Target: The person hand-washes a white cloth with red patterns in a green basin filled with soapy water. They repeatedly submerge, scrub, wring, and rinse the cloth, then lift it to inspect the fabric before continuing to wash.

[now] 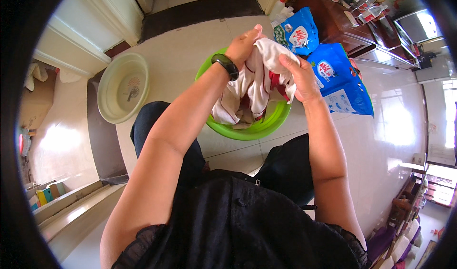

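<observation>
Between my two hands a white garment with dark red trim is bunched up and raised. My left hand, with a dark bangle at the wrist, grips its upper edge; the fingers are partly hidden behind the cloth. My right hand pinches the cloth on the other side, thumb on top. The lower folds hang into a bright green plastic basin on the floor between my knees. Darker, greyish cloth shows under the garment at the basin's near side.
Two blue detergent bags stand right of the green basin. A pale plastic basin with a printed tree sits to the left. Behind the bags is a dark wooden cabinet with bottles on top. A dark door threshold crosses the floor ahead.
</observation>
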`<state>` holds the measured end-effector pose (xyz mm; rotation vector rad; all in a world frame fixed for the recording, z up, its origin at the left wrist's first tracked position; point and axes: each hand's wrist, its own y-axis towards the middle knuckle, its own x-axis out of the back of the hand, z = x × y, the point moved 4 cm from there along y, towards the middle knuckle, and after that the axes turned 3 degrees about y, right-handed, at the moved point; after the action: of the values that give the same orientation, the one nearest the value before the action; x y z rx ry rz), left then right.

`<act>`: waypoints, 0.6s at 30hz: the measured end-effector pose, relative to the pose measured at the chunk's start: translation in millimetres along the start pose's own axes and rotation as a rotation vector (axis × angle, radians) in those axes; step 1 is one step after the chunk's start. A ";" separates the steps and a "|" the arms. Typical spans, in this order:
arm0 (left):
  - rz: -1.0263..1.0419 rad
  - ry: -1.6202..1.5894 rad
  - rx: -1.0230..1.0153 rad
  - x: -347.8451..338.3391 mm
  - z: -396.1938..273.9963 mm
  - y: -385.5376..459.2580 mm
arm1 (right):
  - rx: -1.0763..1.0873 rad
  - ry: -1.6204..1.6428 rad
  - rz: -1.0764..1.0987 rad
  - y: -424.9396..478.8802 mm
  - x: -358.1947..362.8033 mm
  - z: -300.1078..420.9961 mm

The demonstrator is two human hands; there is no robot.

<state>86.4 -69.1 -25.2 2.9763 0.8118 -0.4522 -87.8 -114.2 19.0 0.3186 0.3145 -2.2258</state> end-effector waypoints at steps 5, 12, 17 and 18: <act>-0.267 0.362 -0.135 9.6 -24.1 -15.8 | 0.213 -0.081 -0.298 1.4 17.0 -2.0; 0.117 0.015 0.226 -16.5 -12.5 -63.0 | 0.340 -0.328 -0.327 -4.0 11.4 2.1; 0.131 -0.116 0.267 -14.8 -9.3 -66.3 | 0.302 -0.274 -0.330 -5.1 5.3 -2.6; 0.164 -0.138 0.254 -15.0 -9.7 -66.0 | 0.313 -0.259 -0.332 -5.1 5.0 -2.9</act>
<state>43.7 -18.5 -8.2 3.1591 0.5294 -0.7956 -94.5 -113.8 15.3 0.1456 -0.1343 -2.6117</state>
